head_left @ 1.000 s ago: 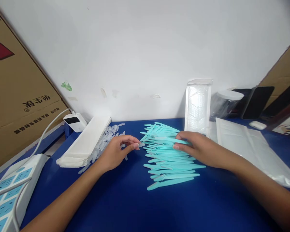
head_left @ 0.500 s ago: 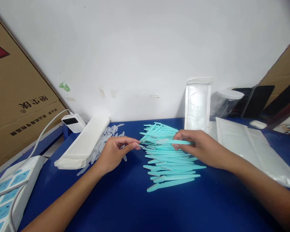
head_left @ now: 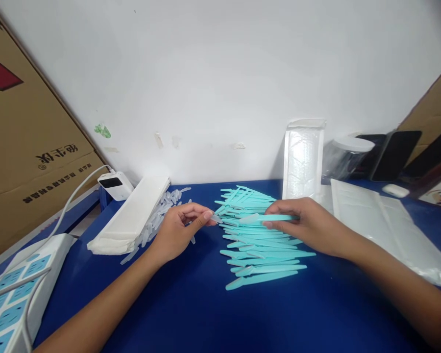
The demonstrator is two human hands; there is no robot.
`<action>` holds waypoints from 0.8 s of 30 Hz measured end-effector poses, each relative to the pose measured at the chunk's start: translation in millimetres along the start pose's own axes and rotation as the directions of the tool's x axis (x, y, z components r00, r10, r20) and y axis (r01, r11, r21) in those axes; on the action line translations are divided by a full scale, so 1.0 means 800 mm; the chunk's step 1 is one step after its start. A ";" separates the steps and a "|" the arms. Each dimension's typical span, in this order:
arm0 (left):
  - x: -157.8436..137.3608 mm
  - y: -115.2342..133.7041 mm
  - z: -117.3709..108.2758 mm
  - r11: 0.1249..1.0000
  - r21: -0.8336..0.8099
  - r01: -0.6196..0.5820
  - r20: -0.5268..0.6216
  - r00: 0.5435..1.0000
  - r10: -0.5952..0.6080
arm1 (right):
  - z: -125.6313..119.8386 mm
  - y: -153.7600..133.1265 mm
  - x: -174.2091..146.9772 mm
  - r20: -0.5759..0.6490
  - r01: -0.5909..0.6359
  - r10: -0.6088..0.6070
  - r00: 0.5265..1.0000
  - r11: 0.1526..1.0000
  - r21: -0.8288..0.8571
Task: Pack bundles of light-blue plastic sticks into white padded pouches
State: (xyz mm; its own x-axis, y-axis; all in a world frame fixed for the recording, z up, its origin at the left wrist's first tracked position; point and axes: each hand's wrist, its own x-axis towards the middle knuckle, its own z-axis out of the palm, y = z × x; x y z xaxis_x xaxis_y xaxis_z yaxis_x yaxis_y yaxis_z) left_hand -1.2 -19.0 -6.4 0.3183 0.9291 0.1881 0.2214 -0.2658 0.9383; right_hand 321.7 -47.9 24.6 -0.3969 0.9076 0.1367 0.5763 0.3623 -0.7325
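My right hand (head_left: 297,220) pinches a turquoise eyebrow razor (head_left: 268,218) by its handle, with the blade end pointing left. Between the thumb and finger of my left hand (head_left: 185,225) is a small translucent blade cover (head_left: 216,218), a short gap from the razor's blade end. Beneath and around the held razor lies a row of turquoise eyebrow razors (head_left: 260,255), most with their blade ends to the left. A heap of translucent blade covers (head_left: 156,218) lies behind my left hand, which partly hides it.
A stack of white sleeves (head_left: 132,213) rests left of the covers. Farther left are a white device (head_left: 115,185) and a power strip (head_left: 25,289). A bubble mailer (head_left: 303,162) leans on the wall; another mailer (head_left: 385,225), a lidded jar (head_left: 347,154) and a phone (head_left: 397,154) are right.
My left fingers have turned slightly, so the blade cover shows more plainly beyond the fingertips. The right hand keeps hold of its razor. The whole view has shifted a little.
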 end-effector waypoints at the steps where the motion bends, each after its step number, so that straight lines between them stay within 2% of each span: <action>1: 0.000 -0.001 0.001 1.000 -0.008 0.005 0.005 1.000 -0.005 | 0.000 0.000 0.000 0.005 -0.002 0.002 1.000 1.000 0.002; 8: 0.000 0.000 0.001 0.999 -0.046 0.021 -0.007 1.000 -0.021 | -0.001 0.001 -0.002 -0.019 -0.007 0.007 1.000 1.000 -0.014; 15: -0.001 0.003 0.003 0.999 -0.050 0.020 0.014 1.000 -0.019 | 0.003 -0.002 -0.002 0.010 0.002 -0.002 1.000 1.000 -0.003; 24: -0.007 0.009 0.014 0.991 -0.117 0.060 0.072 0.996 -0.052 | 0.027 -0.009 -0.003 -0.059 -0.014 0.019 0.998 0.997 0.079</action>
State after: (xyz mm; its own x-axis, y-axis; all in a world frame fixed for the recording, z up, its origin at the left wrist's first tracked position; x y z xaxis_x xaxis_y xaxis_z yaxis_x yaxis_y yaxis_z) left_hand 8.9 -29.4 -4.3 0.3722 0.9206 0.1178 0.1307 -0.1776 0.9754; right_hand 303.0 -57.2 15.4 -0.3432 0.9253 0.1616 0.5239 0.3313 -0.7847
